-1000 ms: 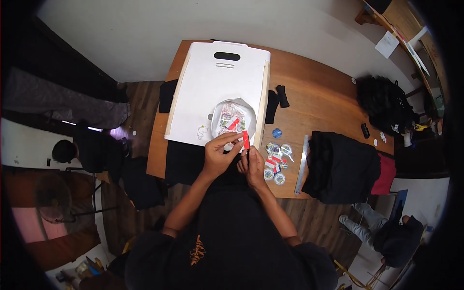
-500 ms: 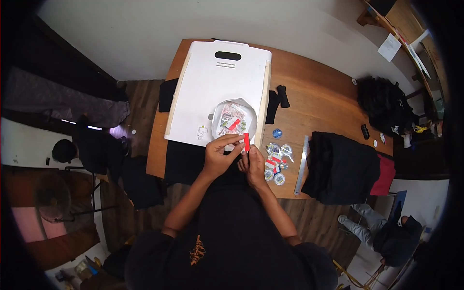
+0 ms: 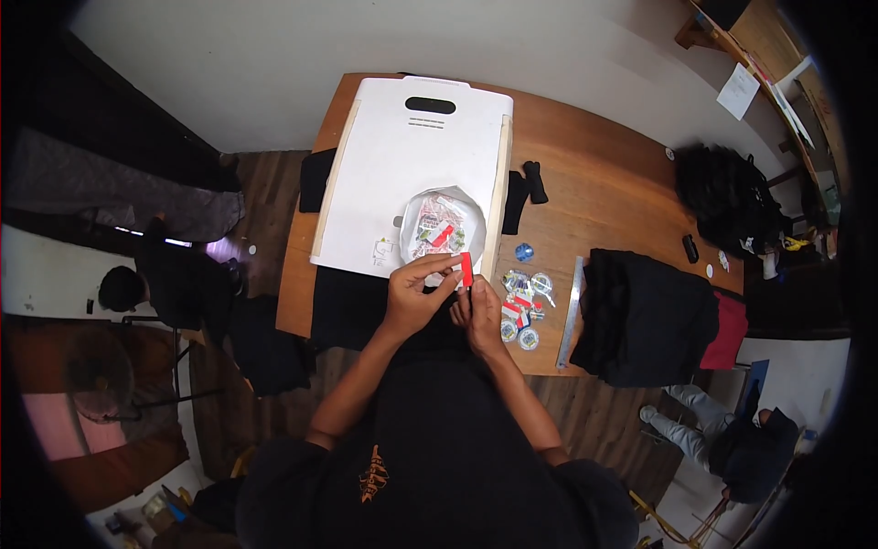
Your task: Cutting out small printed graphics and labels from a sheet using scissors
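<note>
Between my hands is a small red and white strip, possibly a label. The fingertips of my left hand pinch its left side, while my right hand holds its lower end between thumb and fingers. Just beyond them lies a round white container with a folded rim. Inside it are small printed packets and another red and white strip. The container rests on the near part of a white panel with a dark handle slot. Black cloth lies below my left hand.
Right of my hands, several round stickers and red-white pieces lie on the wooden table. A metal ruler lies beside a black cloth stack. A black backpack sits farther right. Other people appear at the left and lower right.
</note>
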`<state>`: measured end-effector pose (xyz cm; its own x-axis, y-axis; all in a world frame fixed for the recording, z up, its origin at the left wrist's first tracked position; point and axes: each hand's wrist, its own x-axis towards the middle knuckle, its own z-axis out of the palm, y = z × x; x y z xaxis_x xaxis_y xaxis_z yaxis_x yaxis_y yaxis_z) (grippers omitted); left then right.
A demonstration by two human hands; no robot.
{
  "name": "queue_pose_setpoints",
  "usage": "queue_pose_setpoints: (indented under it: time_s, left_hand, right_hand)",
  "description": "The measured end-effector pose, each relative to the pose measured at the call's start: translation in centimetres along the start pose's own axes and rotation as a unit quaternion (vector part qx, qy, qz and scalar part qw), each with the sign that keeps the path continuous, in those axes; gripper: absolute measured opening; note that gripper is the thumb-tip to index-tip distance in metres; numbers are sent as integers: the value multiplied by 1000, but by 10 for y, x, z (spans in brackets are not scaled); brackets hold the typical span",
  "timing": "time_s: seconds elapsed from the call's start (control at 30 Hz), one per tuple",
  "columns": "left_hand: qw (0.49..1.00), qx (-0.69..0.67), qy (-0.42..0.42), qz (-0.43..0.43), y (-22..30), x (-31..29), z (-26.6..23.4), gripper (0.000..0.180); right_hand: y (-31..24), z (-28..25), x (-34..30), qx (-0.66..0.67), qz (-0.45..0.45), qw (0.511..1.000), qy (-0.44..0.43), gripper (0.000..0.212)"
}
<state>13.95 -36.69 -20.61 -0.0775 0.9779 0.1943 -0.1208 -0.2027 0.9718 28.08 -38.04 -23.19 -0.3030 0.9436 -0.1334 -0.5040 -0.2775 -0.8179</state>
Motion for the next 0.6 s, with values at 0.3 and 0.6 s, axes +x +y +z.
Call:
queue_pose_setpoints:
  time_s: [0.3, 0.6]
  left_hand:
    - [1000, -1, -1, -2, -1, 0, -2, 31]
    - [1000, 2, -8, -7, 4, -1, 0, 30]
  right_hand:
    - [-3, 2, -1, 0, 5, 1000, 2, 38]
    - [-4, 0, -1, 9, 13, 1000, 7, 38]
